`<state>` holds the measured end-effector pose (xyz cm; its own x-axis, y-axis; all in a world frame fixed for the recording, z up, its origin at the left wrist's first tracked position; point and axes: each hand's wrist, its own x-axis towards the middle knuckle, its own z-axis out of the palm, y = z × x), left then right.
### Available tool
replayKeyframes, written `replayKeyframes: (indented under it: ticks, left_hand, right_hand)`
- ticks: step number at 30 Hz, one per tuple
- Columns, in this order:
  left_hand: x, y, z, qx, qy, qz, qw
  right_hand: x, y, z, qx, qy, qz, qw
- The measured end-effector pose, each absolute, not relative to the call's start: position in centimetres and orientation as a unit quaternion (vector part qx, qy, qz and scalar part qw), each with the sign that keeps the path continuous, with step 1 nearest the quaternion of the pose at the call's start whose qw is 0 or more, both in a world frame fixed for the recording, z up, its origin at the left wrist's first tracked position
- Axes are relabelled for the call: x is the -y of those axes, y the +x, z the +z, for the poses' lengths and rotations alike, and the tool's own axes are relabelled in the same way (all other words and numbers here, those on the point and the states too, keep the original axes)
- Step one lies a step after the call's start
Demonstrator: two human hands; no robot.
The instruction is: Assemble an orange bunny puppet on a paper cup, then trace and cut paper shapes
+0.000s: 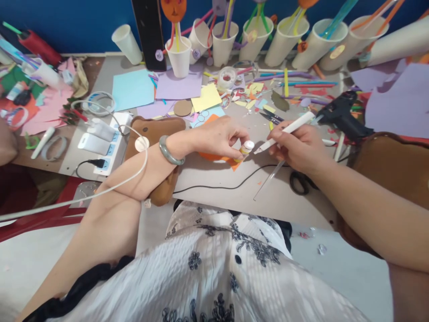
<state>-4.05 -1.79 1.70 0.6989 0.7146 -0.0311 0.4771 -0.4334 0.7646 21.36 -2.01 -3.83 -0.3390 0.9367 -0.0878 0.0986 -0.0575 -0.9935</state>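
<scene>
My left hand (221, 136), with a jade-like bangle at the wrist, is closed around a small yellow-sided piece with a round white top (248, 145); its exact kind is unclear. Beneath it lies orange paper (236, 164). Between the fingers of my right hand (298, 145) is a white pen-like tool (298, 123), its narrow tip pointing left toward the small piece, a short gap away. A thin clear rod with a bent end (270, 180) slants out below my right hand. Dark-handled scissors (272, 116) lie just behind it.
Paper cups (179, 58) with pipe cleaners line the back. A black glue gun (348, 114) is at right, near black loops (299, 182). A power strip (115, 145) stands at left; a white cable (134, 172) crosses my left forearm. Paper scraps and a tape roll (226, 77) lie behind.
</scene>
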Motion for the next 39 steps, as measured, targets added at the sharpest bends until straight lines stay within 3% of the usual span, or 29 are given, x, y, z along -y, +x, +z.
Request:
replayKeyframes:
  ticks: [9,39]
  left_hand:
    - [1.8,-3.5,1.1,-0.347,0.846,0.152,0.375]
    - [1.7,-3.2,0.1,-0.331,0.855,0.124,0.380]
  right_hand:
    - [2.2,20.7,-3.3,0.537,-0.469,0.524,0.466]
    - [2.1,20.9,-4.0,0.539,-0.488,0.521,0.447]
